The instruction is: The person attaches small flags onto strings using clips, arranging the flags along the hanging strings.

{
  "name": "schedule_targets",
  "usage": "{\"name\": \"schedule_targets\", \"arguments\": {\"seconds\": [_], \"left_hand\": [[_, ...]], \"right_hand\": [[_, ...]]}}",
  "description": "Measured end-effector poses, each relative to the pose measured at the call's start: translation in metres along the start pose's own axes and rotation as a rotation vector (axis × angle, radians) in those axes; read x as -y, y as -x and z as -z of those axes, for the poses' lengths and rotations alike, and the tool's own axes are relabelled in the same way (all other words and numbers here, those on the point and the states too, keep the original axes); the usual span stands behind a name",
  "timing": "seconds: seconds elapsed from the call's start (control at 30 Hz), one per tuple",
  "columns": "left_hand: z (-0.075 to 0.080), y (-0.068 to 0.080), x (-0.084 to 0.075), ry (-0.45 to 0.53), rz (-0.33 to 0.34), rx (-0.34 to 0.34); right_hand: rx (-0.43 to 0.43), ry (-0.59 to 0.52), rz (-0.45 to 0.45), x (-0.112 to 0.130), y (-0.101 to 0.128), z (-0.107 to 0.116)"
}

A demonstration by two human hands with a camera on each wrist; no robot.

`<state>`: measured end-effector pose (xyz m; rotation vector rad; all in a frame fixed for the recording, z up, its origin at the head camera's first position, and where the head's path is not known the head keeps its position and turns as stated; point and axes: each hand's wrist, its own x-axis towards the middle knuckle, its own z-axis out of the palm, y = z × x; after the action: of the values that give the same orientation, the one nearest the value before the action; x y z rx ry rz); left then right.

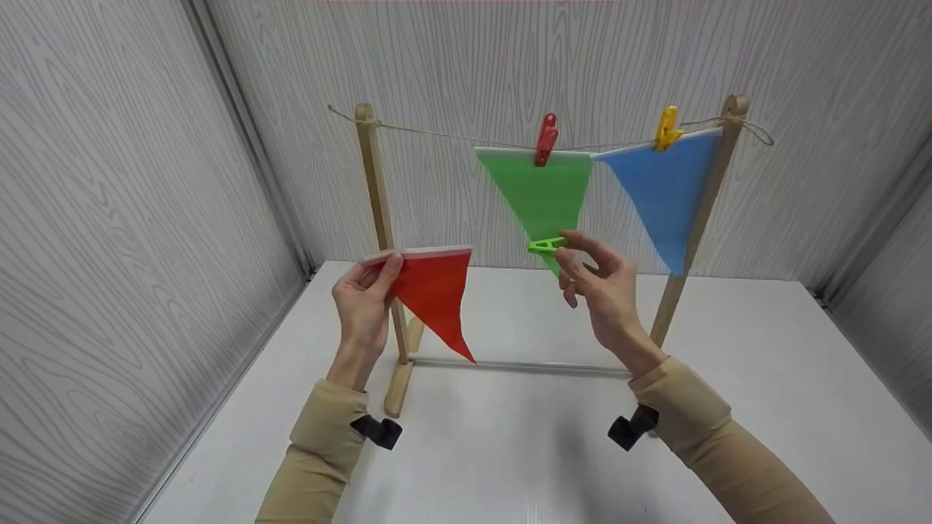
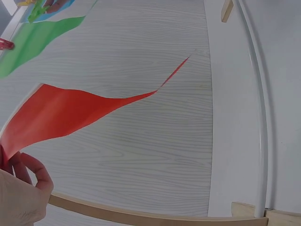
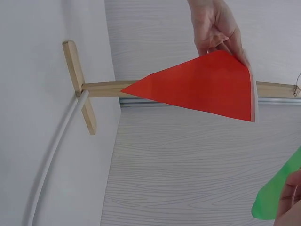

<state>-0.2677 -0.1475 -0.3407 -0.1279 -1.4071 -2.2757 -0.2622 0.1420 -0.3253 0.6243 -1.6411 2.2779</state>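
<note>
My left hand (image 1: 373,285) pinches the top corner of a red triangular flag (image 1: 437,295), holding it up in front of the left wooden post (image 1: 376,196). The same red flag (image 2: 56,113) spreads across the left wrist view, and the red flag (image 3: 207,87) shows in the right wrist view with the left hand (image 3: 216,26) above it. My right hand (image 1: 593,280) pinches a green clothespin (image 1: 546,245) just below the tip of a hanging green flag (image 1: 542,191). A twine line (image 1: 451,137) runs between the two posts.
A red clothespin (image 1: 545,140) holds the green flag on the line, and a yellow clothespin (image 1: 665,129) holds a blue flag (image 1: 662,189) beside the right post (image 1: 710,189). The wooden stand rests on a white table (image 1: 510,444) inside grey wood-grain walls.
</note>
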Motion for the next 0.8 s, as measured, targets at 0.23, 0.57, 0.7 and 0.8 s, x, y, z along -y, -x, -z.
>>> {"name": "schedule_targets", "arguments": {"seconds": [0.23,0.57,0.7,0.8], "left_hand": [[0.000,-0.004,-0.007,-0.018,0.001,-0.001],[-0.005,-0.010,-0.016,-0.044,-0.014,0.008],[-0.007,-0.011,-0.019,-0.042,-0.020,0.008],[-0.009,-0.012,-0.020,-0.039,-0.025,0.014]], "right_hand": [[0.029,0.013,0.042,0.006,-0.014,-0.016],[0.043,0.027,0.105,0.016,-0.032,-0.037],[0.055,0.053,0.114,0.020,-0.038,-0.045],[0.049,0.090,0.119,0.023,-0.042,-0.052]]}}
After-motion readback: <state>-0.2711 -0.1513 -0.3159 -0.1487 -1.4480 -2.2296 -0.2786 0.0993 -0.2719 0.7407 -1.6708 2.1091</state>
